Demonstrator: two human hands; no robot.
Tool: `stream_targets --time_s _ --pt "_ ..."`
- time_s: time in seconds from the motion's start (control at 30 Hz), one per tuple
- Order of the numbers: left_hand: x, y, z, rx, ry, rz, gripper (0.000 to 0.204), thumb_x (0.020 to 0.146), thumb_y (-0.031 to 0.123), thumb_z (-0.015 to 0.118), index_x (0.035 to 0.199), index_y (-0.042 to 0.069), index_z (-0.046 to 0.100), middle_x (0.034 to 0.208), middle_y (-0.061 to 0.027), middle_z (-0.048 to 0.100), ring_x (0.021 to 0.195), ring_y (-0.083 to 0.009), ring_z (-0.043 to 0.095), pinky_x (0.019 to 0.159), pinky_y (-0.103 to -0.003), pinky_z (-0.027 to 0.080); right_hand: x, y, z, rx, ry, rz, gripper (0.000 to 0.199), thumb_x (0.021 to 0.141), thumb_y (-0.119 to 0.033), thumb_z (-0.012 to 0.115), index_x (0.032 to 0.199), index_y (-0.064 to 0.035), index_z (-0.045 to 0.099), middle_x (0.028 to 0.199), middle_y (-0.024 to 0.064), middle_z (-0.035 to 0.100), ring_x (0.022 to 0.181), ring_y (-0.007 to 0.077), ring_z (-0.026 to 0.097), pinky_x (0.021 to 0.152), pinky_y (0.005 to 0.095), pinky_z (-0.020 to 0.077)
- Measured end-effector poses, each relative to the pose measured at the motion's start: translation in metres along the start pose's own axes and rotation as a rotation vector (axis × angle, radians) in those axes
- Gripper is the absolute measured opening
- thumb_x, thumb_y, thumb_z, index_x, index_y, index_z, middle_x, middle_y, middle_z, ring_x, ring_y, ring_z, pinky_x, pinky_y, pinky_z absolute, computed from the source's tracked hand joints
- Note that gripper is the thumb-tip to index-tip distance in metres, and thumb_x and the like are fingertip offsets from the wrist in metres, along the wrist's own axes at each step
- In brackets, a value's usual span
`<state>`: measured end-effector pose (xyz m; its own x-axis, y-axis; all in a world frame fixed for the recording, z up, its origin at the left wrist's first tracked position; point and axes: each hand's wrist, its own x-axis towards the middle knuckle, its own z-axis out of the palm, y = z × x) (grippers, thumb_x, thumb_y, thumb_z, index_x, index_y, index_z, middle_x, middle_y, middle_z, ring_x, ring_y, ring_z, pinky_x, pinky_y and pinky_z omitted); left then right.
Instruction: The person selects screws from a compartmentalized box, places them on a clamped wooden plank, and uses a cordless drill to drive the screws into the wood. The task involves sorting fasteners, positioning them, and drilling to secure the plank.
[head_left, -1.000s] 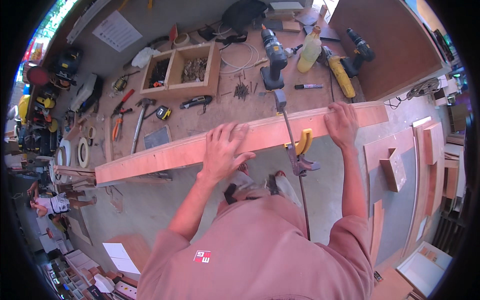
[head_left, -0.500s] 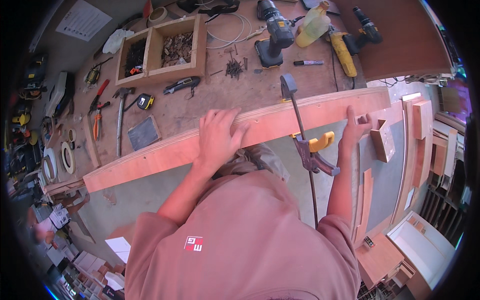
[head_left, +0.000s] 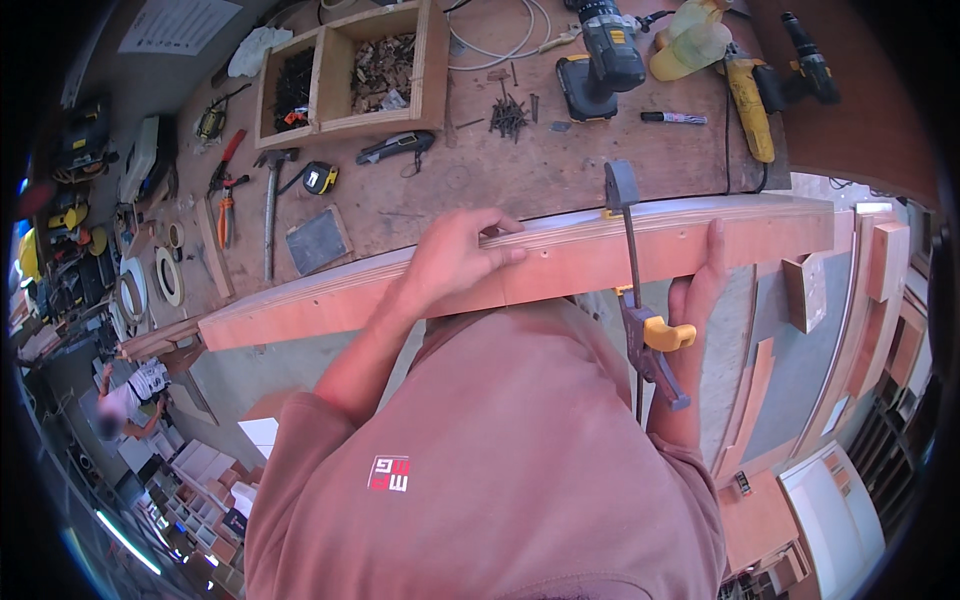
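A long plywood board (head_left: 575, 268) lies along the bench's front edge, its layered edge and reddish face toward me. My left hand (head_left: 452, 258) grips it near the middle, fingers bent over the upper edge and thumb against the face. Close to the right end, my right hand (head_left: 703, 275) holds the board from below, one finger up on the face and the others partly hidden. Between the hands, a bar clamp (head_left: 640, 335) with a yellow lever crosses the board, its upper jaw above the bench top and its bar hanging down.
On the workbench (head_left: 460, 180) lie a divided wooden box (head_left: 435, 75), loose screws (head_left: 508, 118), a drill (head_left: 605, 65), a marker (head_left: 675, 118), a yellow power tool (head_left: 750, 110), a hammer (head_left: 272, 210) and a tape measure (head_left: 320, 178). Another person (head_left: 130, 400) is at far left.
The view has shifted, so the bench things appear farther right. My left fingers have bent more over the board's edge, and my right hand has closed in under the board.
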<state>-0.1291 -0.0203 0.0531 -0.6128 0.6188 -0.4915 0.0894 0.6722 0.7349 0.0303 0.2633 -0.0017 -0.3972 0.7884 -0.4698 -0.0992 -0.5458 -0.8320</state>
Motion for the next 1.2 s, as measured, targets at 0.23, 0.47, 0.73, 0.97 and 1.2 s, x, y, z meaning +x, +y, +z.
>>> stream_targets --time_s 0.23,0.47,0.73,0.97,1.2 --pt "-0.005 -0.017 -0.026 -0.068 -0.148 0.040 0.036 0.088 0.020 0.075 0.119 0.002 0.071 0.113 -0.0158 0.074 0.102 -0.0270 0.072 0.094 -0.036 0.054 0.001 0.004 0.007 0.009 -0.013 -0.101 0.043 0.099 -0.026 0.068 0.129 0.0007 0.054 0.116 0.0080 0.061 0.108 0.0184 0.062 0.095 0.0358 0.0517" --pt "0.009 -0.019 -0.025 -0.022 -0.200 0.168 0.035 0.089 0.024 0.074 0.115 0.001 0.071 0.106 -0.0178 0.074 0.099 -0.0284 0.072 0.089 -0.038 0.055 0.004 0.009 0.002 -0.039 0.014 -0.110 0.042 0.101 -0.031 0.063 0.128 0.0008 0.055 0.115 0.0107 0.065 0.107 0.0211 0.065 0.094 0.0366 0.0537" --pt "0.025 -0.002 -0.006 -0.003 -0.176 0.224 0.034 0.088 0.028 0.075 0.106 0.000 0.070 0.100 -0.0185 0.073 0.093 -0.0313 0.072 0.083 -0.041 0.055 0.004 0.012 -0.003 0.006 0.033 -0.098 0.043 0.101 -0.025 0.063 0.132 0.0024 0.053 0.118 0.0094 0.063 0.107 0.0207 0.064 0.094 0.0364 0.0539" --pt "0.033 -0.015 -0.003 -0.045 -0.209 0.202 0.035 0.089 0.032 0.075 0.107 0.002 0.070 0.102 -0.0195 0.073 0.095 -0.0330 0.072 0.085 -0.041 0.056 -0.032 -0.036 -0.023 -0.373 0.187 -0.122 0.056 0.101 -0.032 0.063 0.144 -0.0027 0.043 0.134 0.0157 0.051 0.130 0.0271 0.048 0.107 0.0476 0.0444" --pt "0.036 -0.008 -0.005 0.031 -0.216 0.246 0.039 0.089 0.036 0.074 0.109 0.003 0.070 0.104 -0.0203 0.073 0.097 -0.0353 0.071 0.084 -0.043 0.055 -0.132 -0.062 -0.002 -0.516 -0.690 -0.292 0.116 0.076 -0.088 0.058 0.146 0.0033 0.041 0.133 0.0251 0.058 0.128 0.0351 0.056 0.116 0.0538 0.0336"
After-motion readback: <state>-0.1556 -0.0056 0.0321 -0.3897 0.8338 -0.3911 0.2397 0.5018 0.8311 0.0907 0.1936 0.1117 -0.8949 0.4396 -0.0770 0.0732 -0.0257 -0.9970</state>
